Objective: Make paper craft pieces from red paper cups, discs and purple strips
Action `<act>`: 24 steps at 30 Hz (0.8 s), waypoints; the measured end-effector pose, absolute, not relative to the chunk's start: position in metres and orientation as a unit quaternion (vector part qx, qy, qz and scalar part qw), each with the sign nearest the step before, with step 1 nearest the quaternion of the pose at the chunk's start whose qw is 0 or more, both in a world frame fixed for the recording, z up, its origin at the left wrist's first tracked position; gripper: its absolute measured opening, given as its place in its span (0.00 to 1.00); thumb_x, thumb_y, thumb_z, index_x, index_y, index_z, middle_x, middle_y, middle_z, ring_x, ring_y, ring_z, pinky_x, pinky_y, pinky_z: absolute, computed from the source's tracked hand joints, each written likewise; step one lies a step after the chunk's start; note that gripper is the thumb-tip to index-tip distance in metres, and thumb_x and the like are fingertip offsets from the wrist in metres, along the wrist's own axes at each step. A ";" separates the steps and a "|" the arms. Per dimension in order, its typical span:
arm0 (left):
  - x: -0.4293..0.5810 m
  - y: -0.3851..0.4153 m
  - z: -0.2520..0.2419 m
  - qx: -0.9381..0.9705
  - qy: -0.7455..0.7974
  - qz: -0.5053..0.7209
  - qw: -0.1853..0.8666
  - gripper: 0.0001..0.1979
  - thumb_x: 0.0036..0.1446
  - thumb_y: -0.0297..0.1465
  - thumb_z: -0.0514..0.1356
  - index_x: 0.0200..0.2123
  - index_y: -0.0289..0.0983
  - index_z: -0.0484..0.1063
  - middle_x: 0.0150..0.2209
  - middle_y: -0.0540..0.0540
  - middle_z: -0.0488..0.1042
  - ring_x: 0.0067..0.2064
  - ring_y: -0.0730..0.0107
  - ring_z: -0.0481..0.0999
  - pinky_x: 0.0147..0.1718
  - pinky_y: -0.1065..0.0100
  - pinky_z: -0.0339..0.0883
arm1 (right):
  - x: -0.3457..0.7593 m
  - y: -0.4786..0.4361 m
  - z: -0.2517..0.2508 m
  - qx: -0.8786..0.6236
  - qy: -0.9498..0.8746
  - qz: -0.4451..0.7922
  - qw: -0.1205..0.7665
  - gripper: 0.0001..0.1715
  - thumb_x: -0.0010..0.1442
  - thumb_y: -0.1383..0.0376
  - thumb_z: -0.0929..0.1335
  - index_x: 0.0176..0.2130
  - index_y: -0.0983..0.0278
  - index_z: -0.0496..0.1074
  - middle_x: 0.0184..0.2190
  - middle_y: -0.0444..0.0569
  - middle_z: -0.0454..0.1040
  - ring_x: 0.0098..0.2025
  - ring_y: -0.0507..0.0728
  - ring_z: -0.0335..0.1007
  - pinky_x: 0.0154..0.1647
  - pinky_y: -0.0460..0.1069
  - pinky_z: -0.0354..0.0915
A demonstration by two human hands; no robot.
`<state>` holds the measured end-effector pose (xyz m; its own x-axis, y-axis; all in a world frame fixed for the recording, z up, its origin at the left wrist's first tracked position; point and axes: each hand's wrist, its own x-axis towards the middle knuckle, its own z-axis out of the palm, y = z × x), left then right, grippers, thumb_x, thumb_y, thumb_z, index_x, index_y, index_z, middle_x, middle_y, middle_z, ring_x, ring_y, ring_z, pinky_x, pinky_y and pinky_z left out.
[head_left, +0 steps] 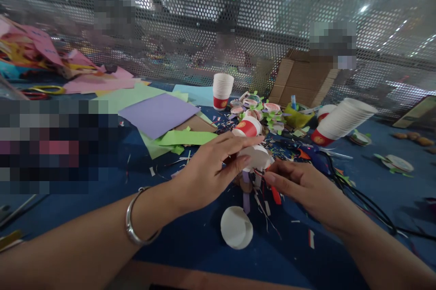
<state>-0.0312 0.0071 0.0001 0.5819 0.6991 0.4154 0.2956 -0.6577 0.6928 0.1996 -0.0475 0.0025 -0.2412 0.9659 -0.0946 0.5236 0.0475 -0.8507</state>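
My left hand (213,163), a metal bangle on its wrist, is closed with thumb and fingers on a white rounded paper piece (259,157). Close by on the right, my right hand (296,181) has its fingertips pinched at the lower edge of that piece. What they grip there is too small to make out. Purple paper strips (246,201) and an orange-red strip (275,195) lie below the fingers. Nearer to me, white paper discs (236,228) overlap on the blue table. Just beyond my left hand is a red-and-white paper cup (247,126), tilted.
Stacked paper cups stand upright (223,90) at the back and lean (344,120) at the right. Purple paper (158,114) and green paper (187,138) lie left. Small paper turtles (272,108), a cardboard box (301,76), black cables (368,206) and scraps surround the work spot.
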 end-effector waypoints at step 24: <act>-0.033 0.015 -0.004 0.876 0.213 0.334 0.276 0.20 0.70 0.28 0.56 0.63 0.38 0.70 0.49 0.43 0.79 0.49 0.68 0.76 0.49 0.68 0.67 | 0.204 -0.050 0.002 -0.552 -0.680 0.431 0.217 0.19 0.66 0.48 0.68 0.40 0.58 0.80 0.35 0.45 0.81 0.39 0.57 0.75 0.38 0.48 0.67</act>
